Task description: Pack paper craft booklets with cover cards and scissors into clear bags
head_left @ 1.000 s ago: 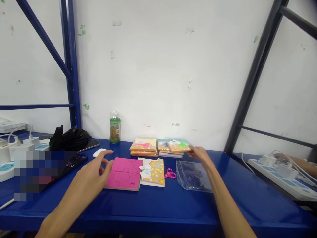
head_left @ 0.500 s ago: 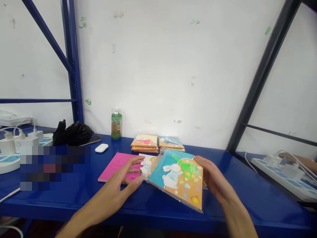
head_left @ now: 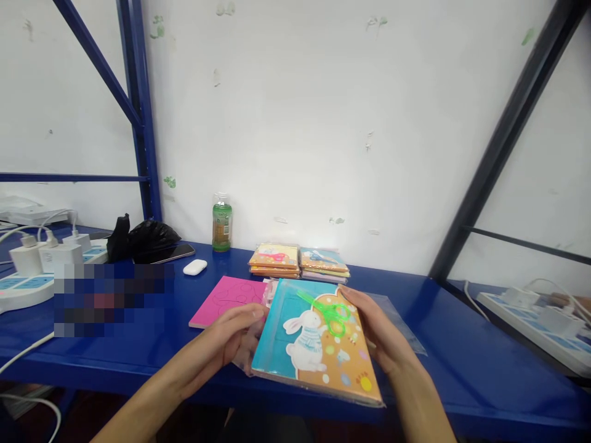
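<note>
A packet (head_left: 314, 344) in clear wrap, blue and orange with a white rabbit and green scissors, is tilted above the table's front part. My right hand (head_left: 373, 326) grips its right edge, thumb on top and fingers behind. At its left side, my left hand (head_left: 231, 332) is closed on the loose clear wrap (head_left: 249, 344). Behind my left hand lies a pink book (head_left: 226, 298) with line drawings. A flat clear plastic sleeve (head_left: 399, 320) lies on the table behind my right hand.
Two short stacks of wrapped packets (head_left: 274, 259) (head_left: 324, 261) stand near the wall. To their left are a green bottle (head_left: 222, 224), a white case (head_left: 194, 267), a phone (head_left: 166, 254) and a black bag (head_left: 150, 235). Power strips (head_left: 535, 326) (head_left: 28, 286) sit at both sides.
My left hand has gone from spread fingers to holding the wrap at the packet's left side. The packet has shifted left and turned, uncovering the clear sleeve behind it. The view has shifted slightly.
</note>
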The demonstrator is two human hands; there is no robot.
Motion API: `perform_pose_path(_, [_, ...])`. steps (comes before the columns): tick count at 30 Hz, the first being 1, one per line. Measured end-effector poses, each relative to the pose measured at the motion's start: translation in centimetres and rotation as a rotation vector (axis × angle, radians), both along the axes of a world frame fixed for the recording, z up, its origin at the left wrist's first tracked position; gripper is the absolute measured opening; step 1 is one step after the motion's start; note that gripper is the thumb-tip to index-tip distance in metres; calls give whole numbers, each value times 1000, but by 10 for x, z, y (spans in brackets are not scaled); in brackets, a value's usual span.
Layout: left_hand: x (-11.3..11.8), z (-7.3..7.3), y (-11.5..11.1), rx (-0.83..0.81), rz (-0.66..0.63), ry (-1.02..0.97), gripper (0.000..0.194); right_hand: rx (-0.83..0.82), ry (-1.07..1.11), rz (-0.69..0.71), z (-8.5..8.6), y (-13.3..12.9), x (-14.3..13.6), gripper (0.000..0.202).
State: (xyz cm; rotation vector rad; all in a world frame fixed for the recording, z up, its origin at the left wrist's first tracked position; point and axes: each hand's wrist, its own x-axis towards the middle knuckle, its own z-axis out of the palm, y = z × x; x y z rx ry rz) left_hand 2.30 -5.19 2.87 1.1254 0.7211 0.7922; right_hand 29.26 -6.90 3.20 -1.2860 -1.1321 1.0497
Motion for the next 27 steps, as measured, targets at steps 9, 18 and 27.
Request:
perform_pose_path(9, [6, -13, 6, -27, -3, -38, 22, -49, 181, 91, -11, 8, -19, 69])
perform_pose_path(18, [-3, -15, 19, -47, 168, -20, 19, 69, -65, 73, -4, 11, -13, 74])
perform_pose_path(27, [-8, -19, 27, -37, 69, 5, 25, 175, -78, -158, 17, -12, 41, 64])
